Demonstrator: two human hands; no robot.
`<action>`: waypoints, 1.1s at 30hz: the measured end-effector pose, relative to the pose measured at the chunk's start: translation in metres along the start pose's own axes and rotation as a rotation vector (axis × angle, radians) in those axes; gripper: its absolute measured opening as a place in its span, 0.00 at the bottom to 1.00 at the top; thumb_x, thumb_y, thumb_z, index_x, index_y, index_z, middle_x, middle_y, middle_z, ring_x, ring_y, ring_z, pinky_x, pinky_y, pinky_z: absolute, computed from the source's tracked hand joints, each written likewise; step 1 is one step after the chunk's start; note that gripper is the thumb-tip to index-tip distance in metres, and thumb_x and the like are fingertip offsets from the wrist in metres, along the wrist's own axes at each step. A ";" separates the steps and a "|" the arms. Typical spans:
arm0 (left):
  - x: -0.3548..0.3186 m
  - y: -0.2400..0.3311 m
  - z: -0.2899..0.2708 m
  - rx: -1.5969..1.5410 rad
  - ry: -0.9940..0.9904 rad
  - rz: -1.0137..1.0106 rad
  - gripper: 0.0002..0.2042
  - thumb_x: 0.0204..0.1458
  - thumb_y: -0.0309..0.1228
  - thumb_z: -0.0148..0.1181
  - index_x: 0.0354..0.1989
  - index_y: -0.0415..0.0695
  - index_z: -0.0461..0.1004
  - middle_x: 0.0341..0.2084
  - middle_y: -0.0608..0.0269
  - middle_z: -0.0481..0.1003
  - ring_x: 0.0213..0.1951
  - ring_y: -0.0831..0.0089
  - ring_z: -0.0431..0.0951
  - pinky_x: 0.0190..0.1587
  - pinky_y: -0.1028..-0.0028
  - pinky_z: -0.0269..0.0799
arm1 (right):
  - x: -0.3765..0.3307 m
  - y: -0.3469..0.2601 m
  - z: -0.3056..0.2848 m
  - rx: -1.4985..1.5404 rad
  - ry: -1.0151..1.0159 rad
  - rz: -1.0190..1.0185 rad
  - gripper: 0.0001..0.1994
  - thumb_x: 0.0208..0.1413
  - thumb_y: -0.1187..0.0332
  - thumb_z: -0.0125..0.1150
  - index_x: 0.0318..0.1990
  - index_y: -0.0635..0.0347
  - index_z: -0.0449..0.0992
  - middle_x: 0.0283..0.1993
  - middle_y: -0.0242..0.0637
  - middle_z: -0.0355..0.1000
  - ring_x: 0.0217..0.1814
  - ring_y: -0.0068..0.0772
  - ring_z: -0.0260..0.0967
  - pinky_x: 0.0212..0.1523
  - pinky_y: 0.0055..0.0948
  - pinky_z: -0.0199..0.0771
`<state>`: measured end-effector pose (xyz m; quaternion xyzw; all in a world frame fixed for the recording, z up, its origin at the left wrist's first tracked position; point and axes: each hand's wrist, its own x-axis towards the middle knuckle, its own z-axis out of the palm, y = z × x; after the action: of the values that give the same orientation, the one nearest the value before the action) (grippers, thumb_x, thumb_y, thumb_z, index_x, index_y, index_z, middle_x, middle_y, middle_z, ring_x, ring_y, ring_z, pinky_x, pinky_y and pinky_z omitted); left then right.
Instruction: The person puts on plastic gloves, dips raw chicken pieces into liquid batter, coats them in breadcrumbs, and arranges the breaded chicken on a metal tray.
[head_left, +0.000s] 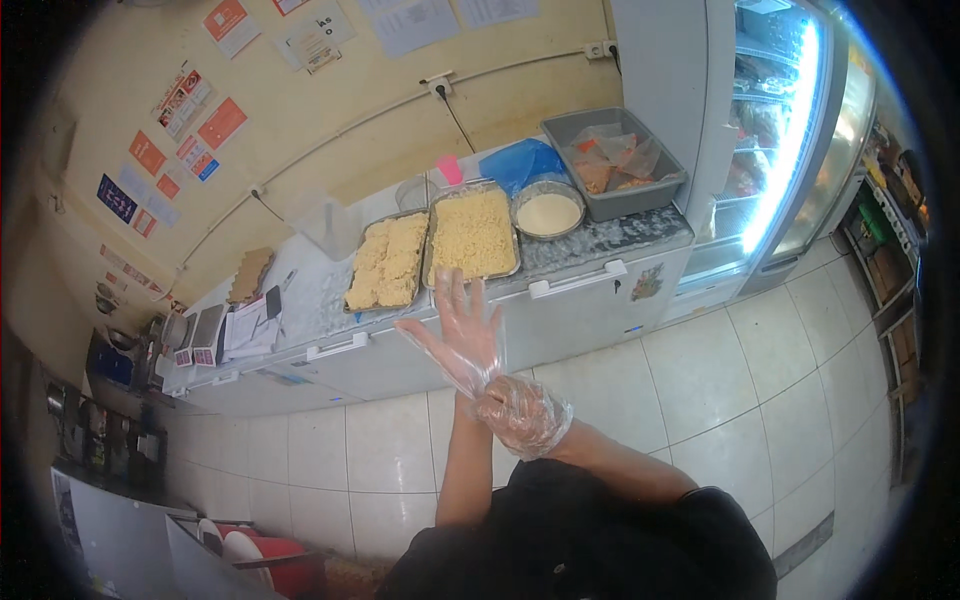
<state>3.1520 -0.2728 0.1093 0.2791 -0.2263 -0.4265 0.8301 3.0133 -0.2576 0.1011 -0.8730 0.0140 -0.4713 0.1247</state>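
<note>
In the head view the person is standing on a pale tiled floor (700, 380) facing a long chest freezer (560, 300), and both hands are meeting in front of the chest. The left hand (462, 330) is raised with fingers spread and pointing up, wearing a thin clear plastic glove (445, 350) that is hanging loose and baggy around the wrist — it is gripping nothing. The right hand (522, 415), already sheathed in the same kind of film, is curled shut at the left wrist, pinching the loose cuff of that glove. Judging from this, the gloving is nearly finished: the right side looks done, the left fingers are in, and only the cuff is left to settle. The food work itself appears untouched for now. Well apart from the hands, on the freezer lid, a metal tray of breaded pieces (388, 262) is sitting just beside a metal tray of pale crumbs (473, 235), with a round foil dish of whitish batter (548, 212) next to that and a grey tub of bagged items (612, 160) behind. A lit glass-door fridge (780, 130) is standing at the right — papers and small devices are lying on the left end of the counter.
</note>
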 end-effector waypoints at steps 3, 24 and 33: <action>0.008 0.000 -0.009 -0.090 -0.009 0.006 0.54 0.41 0.80 0.39 0.73 0.56 0.49 0.72 0.63 0.47 0.71 0.48 0.46 0.64 0.34 0.48 | -0.018 0.005 0.016 0.060 0.019 -0.051 0.13 0.48 0.74 0.61 0.44 0.58 0.75 0.37 0.39 0.70 0.37 0.38 0.72 0.28 0.32 0.74; 0.116 -0.055 -0.080 0.187 0.263 0.153 0.47 0.51 0.73 0.40 0.72 0.52 0.49 0.69 0.59 0.52 0.71 0.48 0.47 0.69 0.41 0.30 | -0.029 0.125 0.110 -0.020 -0.181 0.358 0.14 0.46 0.70 0.57 0.43 0.59 0.72 0.34 0.45 0.70 0.35 0.48 0.71 0.33 0.44 0.71; 0.196 -0.106 -0.117 0.079 0.218 -0.087 0.38 0.59 0.58 0.49 0.71 0.48 0.48 0.65 0.54 0.59 0.61 0.55 0.68 0.52 0.56 0.74 | -0.043 0.217 0.143 0.126 -0.284 0.407 0.07 0.51 0.72 0.57 0.38 0.58 0.71 0.35 0.42 0.69 0.35 0.47 0.70 0.34 0.46 0.69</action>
<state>3.2672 -0.4558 -0.0196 0.3659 -0.1390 -0.4198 0.8189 3.1273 -0.4321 -0.0593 -0.9001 0.1423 -0.3092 0.2720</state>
